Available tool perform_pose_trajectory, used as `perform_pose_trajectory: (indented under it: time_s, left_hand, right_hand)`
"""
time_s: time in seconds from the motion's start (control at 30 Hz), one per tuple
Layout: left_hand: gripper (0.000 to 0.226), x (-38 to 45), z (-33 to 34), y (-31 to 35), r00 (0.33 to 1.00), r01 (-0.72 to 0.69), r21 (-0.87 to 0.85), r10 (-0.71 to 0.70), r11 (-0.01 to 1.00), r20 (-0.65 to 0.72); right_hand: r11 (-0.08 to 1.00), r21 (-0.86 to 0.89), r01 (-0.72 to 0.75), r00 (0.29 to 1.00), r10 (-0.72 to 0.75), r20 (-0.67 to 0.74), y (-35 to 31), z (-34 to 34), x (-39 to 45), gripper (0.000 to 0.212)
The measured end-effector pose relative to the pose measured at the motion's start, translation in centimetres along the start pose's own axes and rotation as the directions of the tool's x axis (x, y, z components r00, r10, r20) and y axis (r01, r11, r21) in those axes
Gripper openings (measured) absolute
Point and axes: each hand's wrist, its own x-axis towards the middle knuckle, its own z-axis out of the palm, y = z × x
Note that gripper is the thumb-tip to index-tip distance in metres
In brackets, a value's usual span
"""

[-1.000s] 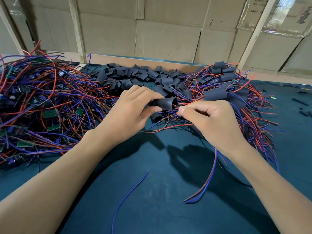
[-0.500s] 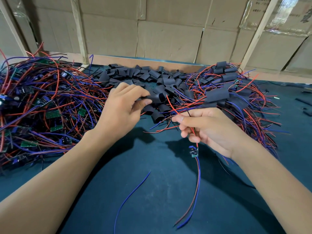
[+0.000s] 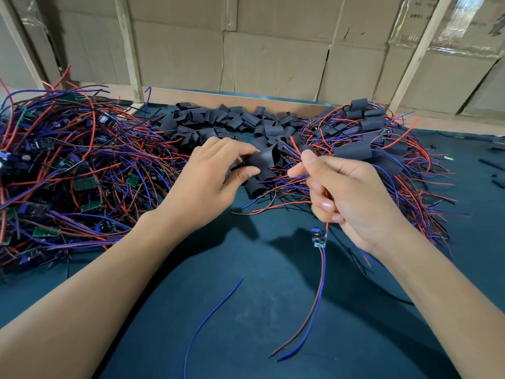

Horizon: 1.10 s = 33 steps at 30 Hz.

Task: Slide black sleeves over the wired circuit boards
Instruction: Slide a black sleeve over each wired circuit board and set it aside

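Left hand [image 3: 203, 184] pinches black sleeve [image 3: 264, 159] between thumb and fingertips, over loose sleeve pile [image 3: 232, 123] at table's far edge. Right hand [image 3: 352, 198] pinches red and blue wires [image 3: 296, 149], ends sticking up beside sleeve mouth; circuit board [image 3: 317, 237] dangles below fist, tail wires trailing onto green mat [image 3: 246, 324]. To do well: squeeze sleeve round (looks flattened), keep both wire ends together, thread them first, then draw sleeve down to board.

Two hands: left hand [image 3: 207, 176], right hand [image 3: 352, 198]. One circuit board [image 3: 317, 238] dangling below right grip. One loose blue wire [image 3: 210, 318]. Black sleeves [image 3: 235, 123] and wired boards [image 3: 68, 160] heaped, too many to count.
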Motion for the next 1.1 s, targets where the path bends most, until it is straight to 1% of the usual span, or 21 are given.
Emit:
perform_pose_trajectory:
  time_s: [0.1, 0.17, 0.23, 0.37, 0.5, 0.63, 0.83, 0.9, 0.97, 1.03, 1.1]
  left_hand:
    - [0.024, 0.0, 0.1, 0.1, 1.000, -0.016, -0.014, 0.016, 1.000, 0.003]
    - [0.024, 0.0, 0.1, 0.1, 1.000, -0.022, -0.015, 0.022, 1.000, 0.005]
    - [0.025, 0.0, 0.1, 0.2, 1.000, -0.025, -0.016, 0.025, 1.000, 0.008]
    - [0.026, 0.1, 0.0, 0.4, 0.999, -0.035, -0.011, 0.036, 0.999, 0.021]
    - [0.025, 0.0, 0.0, 0.4, 0.999, -0.032, -0.009, 0.032, 0.999, 0.029]
    - [0.025, 0.0, 0.0, 0.5, 0.999, -0.034, 0.007, 0.034, 0.999, 0.022]
    - [0.025, 0.0, 0.0, 0.3, 0.999, -0.040, 0.021, 0.040, 0.999, -0.002]
    - [0.026, 0.0, 0.0, 0.5, 0.997, -0.072, 0.046, 0.071, 0.996, 0.020]
    - [0.027, 0.2, 0.0, 0.9, 0.990, -0.135, 0.093, 0.131, 0.986, 0.047]
    - [0.024, 0.4, 0.1, 1.2, 0.981, -0.194, 0.132, 0.188, 0.972, 0.057]
    - [0.018, 0.5, 0.1, 1.3, 0.976, -0.218, 0.145, 0.213, 0.965, 0.048]
  right_hand:
    - [0.990, -0.119, 0.074, 0.991, -0.087, -0.106, 0.1, 0.1, 0.1, 0.034]
    - [0.975, -0.185, 0.121, 0.979, -0.148, -0.140, 0.1, 0.1, 0.1, 0.034]
    - [0.955, -0.249, 0.162, 0.969, -0.201, -0.143, -0.1, 0.2, -0.1, 0.032]
    - [0.883, -0.397, 0.250, 0.944, -0.313, -0.102, -0.1, 0.6, -0.8, 0.027]
    - [0.820, -0.501, 0.277, 0.926, -0.367, -0.088, 0.1, 0.8, -1.0, 0.026]
    - [0.824, -0.503, 0.260, 0.935, -0.345, -0.082, 0.0, 0.8, -1.0, 0.029]
    - [0.910, -0.383, 0.162, 0.975, -0.206, -0.077, 0.1, 0.5, -0.6, 0.032]
    - [0.916, -0.378, 0.137, 0.982, -0.175, -0.068, 0.3, 0.5, -0.4, 0.032]
    - [0.920, -0.373, 0.121, 0.988, -0.147, -0.043, 0.6, 0.6, -0.4, 0.032]
    - [0.942, -0.323, 0.094, 0.994, -0.105, -0.016, 0.9, 0.8, -0.5, 0.035]
    - [0.958, -0.281, 0.059, 0.998, -0.064, -0.012, 1.0, 1.1, -0.5, 0.037]
